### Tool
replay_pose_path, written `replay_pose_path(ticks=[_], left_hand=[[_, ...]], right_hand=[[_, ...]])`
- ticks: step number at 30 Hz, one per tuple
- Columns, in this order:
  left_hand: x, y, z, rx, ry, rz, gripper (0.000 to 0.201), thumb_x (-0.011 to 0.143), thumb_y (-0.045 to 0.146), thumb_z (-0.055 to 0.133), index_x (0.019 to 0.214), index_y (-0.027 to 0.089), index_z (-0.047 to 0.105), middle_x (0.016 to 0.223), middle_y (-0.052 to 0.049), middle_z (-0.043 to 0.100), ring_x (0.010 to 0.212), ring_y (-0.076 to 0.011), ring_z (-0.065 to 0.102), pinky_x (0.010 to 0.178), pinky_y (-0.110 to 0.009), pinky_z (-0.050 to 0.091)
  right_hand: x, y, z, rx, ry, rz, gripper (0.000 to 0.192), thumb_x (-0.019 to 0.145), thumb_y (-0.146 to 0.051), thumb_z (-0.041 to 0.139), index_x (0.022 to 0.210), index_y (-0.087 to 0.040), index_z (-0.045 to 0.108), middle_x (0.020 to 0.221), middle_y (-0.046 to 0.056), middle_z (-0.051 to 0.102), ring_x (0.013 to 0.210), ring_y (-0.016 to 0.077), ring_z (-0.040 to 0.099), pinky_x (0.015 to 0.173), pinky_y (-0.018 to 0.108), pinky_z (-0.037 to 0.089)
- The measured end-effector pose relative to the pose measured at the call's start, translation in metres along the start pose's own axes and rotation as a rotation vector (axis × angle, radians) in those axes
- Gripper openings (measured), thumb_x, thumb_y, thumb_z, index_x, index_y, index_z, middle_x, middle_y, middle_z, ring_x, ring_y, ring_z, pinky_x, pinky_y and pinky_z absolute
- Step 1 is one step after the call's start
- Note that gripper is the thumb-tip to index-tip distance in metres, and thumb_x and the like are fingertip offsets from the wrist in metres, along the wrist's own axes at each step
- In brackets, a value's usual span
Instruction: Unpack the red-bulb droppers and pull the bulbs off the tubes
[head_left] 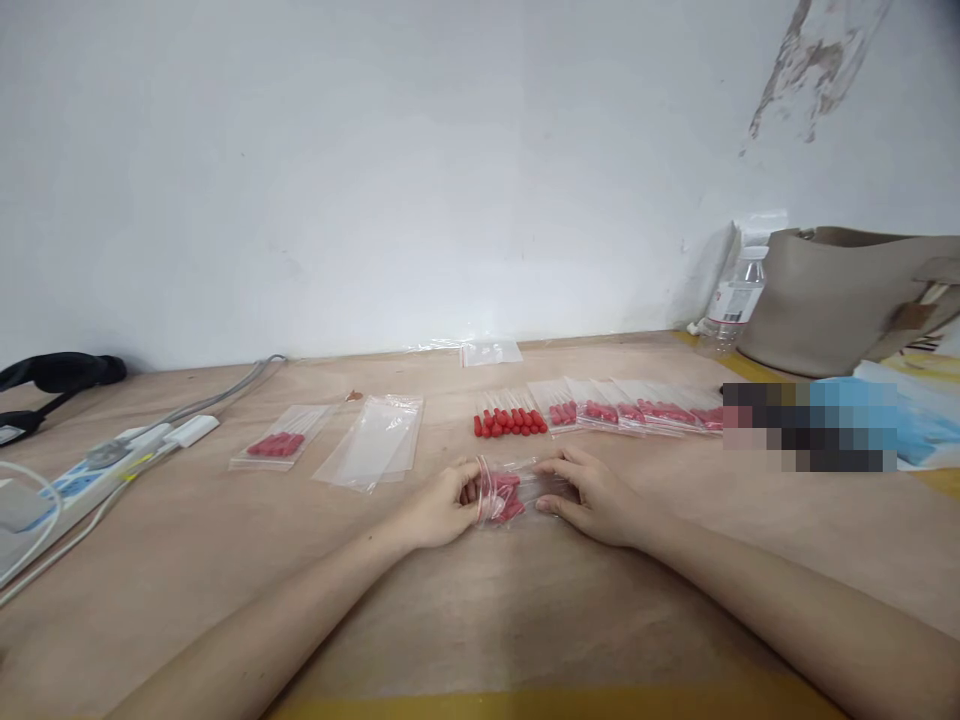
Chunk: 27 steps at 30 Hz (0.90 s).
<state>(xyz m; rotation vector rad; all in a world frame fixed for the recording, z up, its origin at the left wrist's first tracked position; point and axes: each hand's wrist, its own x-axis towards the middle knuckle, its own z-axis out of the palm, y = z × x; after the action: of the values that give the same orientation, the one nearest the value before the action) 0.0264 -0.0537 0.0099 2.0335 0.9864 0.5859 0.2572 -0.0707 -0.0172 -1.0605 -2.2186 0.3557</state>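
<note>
A clear zip bag (501, 498) with several red-tipped pieces inside lies between my two hands, low over the table. My left hand (448, 508) has its fingers curled round the bag's left end, where a red zip line shows. At the other end, my right hand (600, 502) holds the clear plastic between thumb and fingers. Just beyond the hands are rows of loose red-tipped pieces with thin pale stems (510, 422). To their right, several filled zip bags (600, 411) overlap in a row. Flat bags (375, 440) without red pieces lie to the left.
Another filled bag (277, 443) lies farther left, near a power strip (82, 475) with cables. A small bag (491, 353) rests by the wall. At the right stand a plastic bottle (739, 295) and a grey-beige handbag (832, 300), with blue material (926, 420) in front.
</note>
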Motion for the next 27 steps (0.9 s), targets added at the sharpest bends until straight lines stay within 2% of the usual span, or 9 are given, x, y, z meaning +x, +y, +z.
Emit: replay_pose_path(ticks=[5,9,12,15,21,24,27], left_hand=[[-0.002,0.001,0.004,0.008,-0.004,0.049,0.022,0.078,0.032,0.053,0.09,0.014,0.055,0.078,-0.001,0.057,0.068,-0.0116,0.049,0.063,-0.021,0.038],[-0.001,-0.003,0.007,-0.07,0.049,0.075,0.023,0.082,0.03,0.048,0.097,0.015,0.054,0.084,-0.003,0.06,0.071,-0.0121,0.053,0.063,-0.021,0.039],[0.001,-0.007,0.008,-0.133,0.069,0.06,0.028,0.081,0.032,0.051,0.103,0.015,0.054,0.089,-0.005,0.062,0.074,-0.0133,0.056,0.065,-0.022,0.041],[0.001,-0.007,0.009,-0.163,0.063,0.039,0.03,0.078,0.034,0.055,0.101,0.014,0.057,0.084,-0.005,0.063,0.073,-0.0144,0.057,0.065,-0.023,0.043],[0.002,-0.011,0.013,-0.119,0.135,0.15,0.026,0.084,0.029,0.045,0.101,0.014,0.058,0.095,-0.007,0.062,0.088,-0.0169,0.057,0.079,-0.027,0.043],[0.006,-0.011,-0.002,-0.117,0.16,0.168,0.024,0.084,0.028,0.046,0.1,0.014,0.057,0.098,-0.007,0.062,0.091,-0.0171,0.056,0.083,-0.029,0.043],[0.002,0.0,-0.044,-0.039,0.047,0.127,0.022,0.082,0.029,0.049,0.096,0.015,0.059,0.094,-0.005,0.064,0.089,-0.0162,0.058,0.081,-0.028,0.044]], right_hand=[[0.0,0.003,0.004,0.0,0.014,-0.004,0.03,0.076,-0.03,0.057,0.103,-0.019,0.056,0.093,0.007,0.053,0.081,0.0162,0.051,0.072,0.031,0.043],[-0.001,0.002,0.003,-0.009,0.015,0.011,0.031,0.077,-0.032,0.056,0.105,-0.019,0.055,0.092,0.007,0.053,0.079,0.0155,0.05,0.072,0.031,0.042],[-0.001,0.001,0.002,-0.003,0.018,0.01,0.03,0.077,-0.031,0.055,0.104,-0.018,0.055,0.092,0.007,0.053,0.078,0.015,0.05,0.071,0.03,0.042],[0.0,0.0,0.002,-0.002,0.018,0.008,0.029,0.077,-0.031,0.055,0.103,-0.018,0.056,0.091,0.007,0.053,0.079,0.0152,0.05,0.072,0.03,0.042],[-0.002,0.002,0.003,-0.021,0.007,0.024,0.032,0.078,-0.034,0.054,0.106,-0.019,0.055,0.091,0.007,0.053,0.079,0.0156,0.05,0.072,0.031,0.042],[-0.002,0.002,0.002,-0.037,-0.001,0.041,0.032,0.078,-0.035,0.053,0.107,-0.019,0.055,0.089,0.007,0.053,0.076,0.0155,0.05,0.069,0.03,0.042],[-0.002,0.001,0.002,-0.033,-0.009,0.049,0.03,0.078,-0.034,0.053,0.105,-0.02,0.056,0.09,0.007,0.053,0.076,0.0156,0.051,0.07,0.03,0.043]])
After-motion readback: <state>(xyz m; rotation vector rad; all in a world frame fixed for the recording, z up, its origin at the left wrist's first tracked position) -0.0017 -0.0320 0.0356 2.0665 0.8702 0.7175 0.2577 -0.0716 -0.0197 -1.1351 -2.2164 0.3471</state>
